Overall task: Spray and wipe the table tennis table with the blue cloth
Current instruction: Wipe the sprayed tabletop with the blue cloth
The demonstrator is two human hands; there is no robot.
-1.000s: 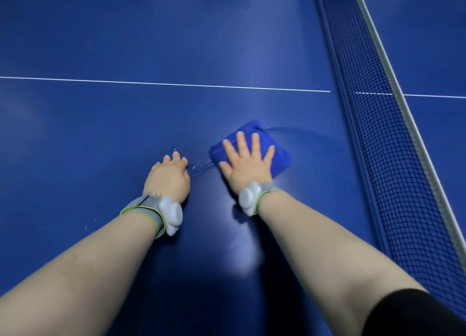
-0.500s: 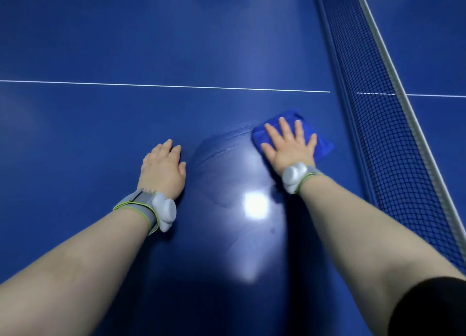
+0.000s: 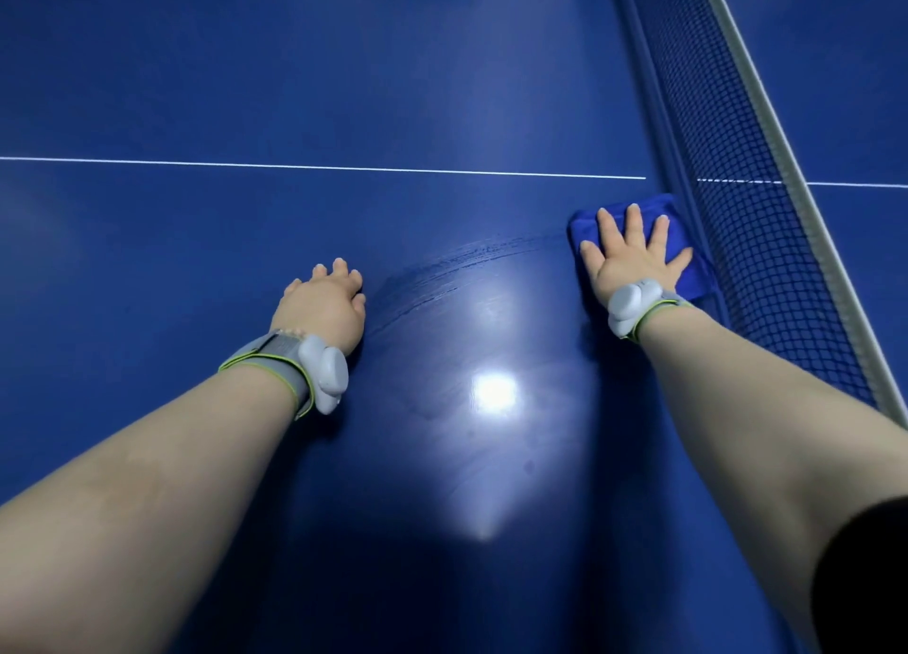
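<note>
The right hand (image 3: 634, 255) lies flat, fingers spread, pressing on the blue cloth (image 3: 685, 265), which touches the net (image 3: 756, 240). The left hand (image 3: 322, 304) rests on the table (image 3: 245, 88), fingers loosely bent, holding nothing, well apart from the cloth.

A dark mesh net (image 3: 747, 240) with a grey top band (image 3: 786, 162) stands upright along the right. Grey green-edged wristbands carry pale plastic pods, one on the left wrist (image 3: 295, 363) and one on the right (image 3: 634, 307) — a black sleeve (image 3: 865, 580) shows at the lower right.
</note>
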